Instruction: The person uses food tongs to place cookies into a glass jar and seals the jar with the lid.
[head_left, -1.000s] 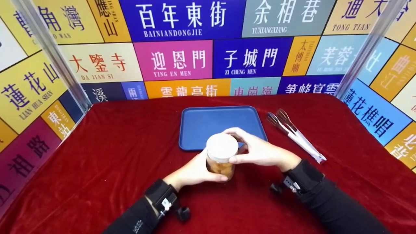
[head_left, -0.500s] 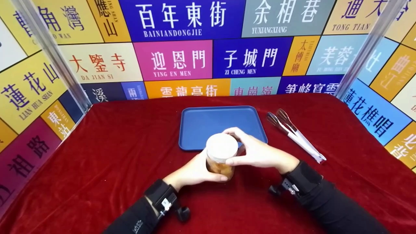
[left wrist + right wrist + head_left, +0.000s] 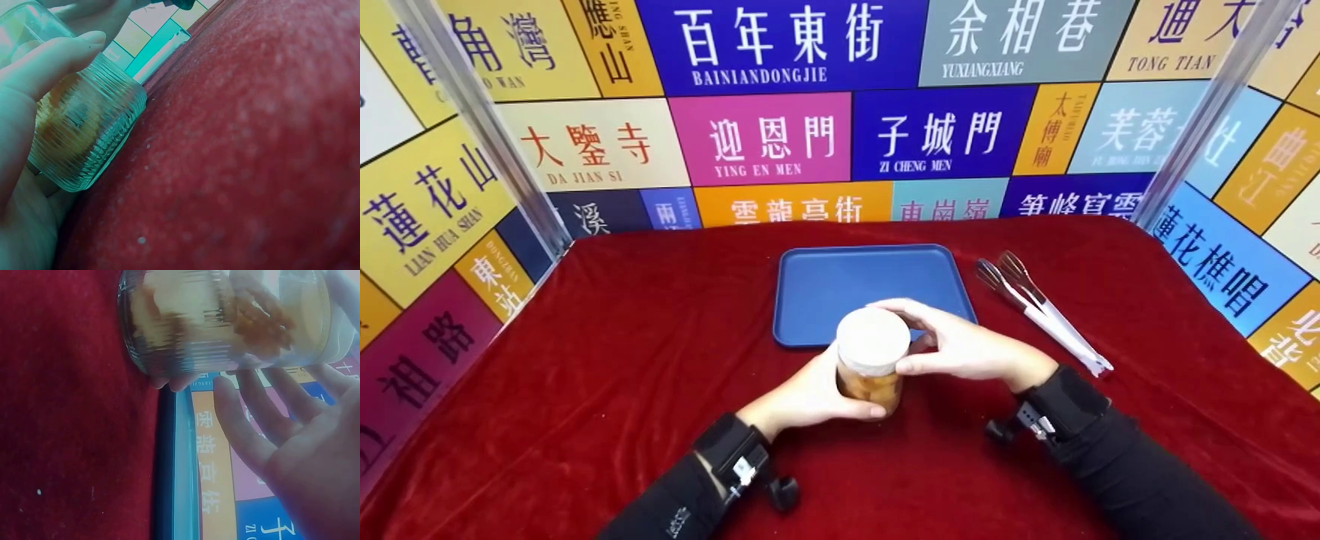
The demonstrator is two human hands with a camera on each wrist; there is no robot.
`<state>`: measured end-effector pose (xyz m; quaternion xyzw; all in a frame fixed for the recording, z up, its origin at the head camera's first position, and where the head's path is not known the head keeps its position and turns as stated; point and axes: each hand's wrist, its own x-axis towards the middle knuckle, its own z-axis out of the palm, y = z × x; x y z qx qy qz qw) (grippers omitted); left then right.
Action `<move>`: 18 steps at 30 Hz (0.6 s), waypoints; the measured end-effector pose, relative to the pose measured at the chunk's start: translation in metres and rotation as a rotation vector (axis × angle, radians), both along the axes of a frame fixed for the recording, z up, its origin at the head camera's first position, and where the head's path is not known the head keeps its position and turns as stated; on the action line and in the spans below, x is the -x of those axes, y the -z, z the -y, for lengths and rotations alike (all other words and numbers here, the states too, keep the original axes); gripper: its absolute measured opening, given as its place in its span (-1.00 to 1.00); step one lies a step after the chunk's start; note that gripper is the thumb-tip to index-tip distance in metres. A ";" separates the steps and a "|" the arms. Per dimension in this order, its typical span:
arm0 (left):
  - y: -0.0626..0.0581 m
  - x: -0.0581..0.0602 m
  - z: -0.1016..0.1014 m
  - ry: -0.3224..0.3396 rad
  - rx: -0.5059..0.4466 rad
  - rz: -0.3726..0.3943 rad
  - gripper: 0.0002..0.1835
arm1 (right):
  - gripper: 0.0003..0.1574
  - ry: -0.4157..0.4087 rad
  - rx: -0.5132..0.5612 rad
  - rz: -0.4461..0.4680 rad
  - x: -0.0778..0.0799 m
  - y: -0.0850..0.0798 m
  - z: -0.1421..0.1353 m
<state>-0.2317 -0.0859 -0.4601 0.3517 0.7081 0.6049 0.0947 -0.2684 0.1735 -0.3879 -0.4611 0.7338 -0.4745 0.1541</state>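
A clear ribbed jar (image 3: 871, 385) with a white lid (image 3: 873, 339) stands upright on the cloth, just in front of the tray. Golden-brown pieces of food (image 3: 261, 323) show through its wall. My left hand (image 3: 808, 391) grips the jar's body, its thumb across the near side; in the left wrist view the jar's ribbed base (image 3: 98, 135) rests close to the cloth. My right hand (image 3: 971, 346) holds the lid's edge, thumb at the near side and fingers round the far side.
A blue tray (image 3: 870, 277) lies flat behind the jar. To its right are tongs (image 3: 1042, 307) with white handles. Red cloth (image 3: 607, 360) covers the table, and panels of signs (image 3: 765, 142) rise behind and at both sides.
My right hand has shifted at the lid, first a little left, then back right, its thumb sliding along the edge. The left hand and the jar have stayed in place.
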 end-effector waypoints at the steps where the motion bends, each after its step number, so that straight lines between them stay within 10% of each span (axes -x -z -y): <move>1: 0.000 0.000 0.000 -0.004 0.002 -0.002 0.10 | -0.07 0.000 -0.001 -0.006 0.000 0.000 0.000; 18: 0.001 0.000 0.000 -0.036 0.026 -0.001 0.05 | -0.08 0.136 -0.058 -0.068 -0.009 -0.003 0.008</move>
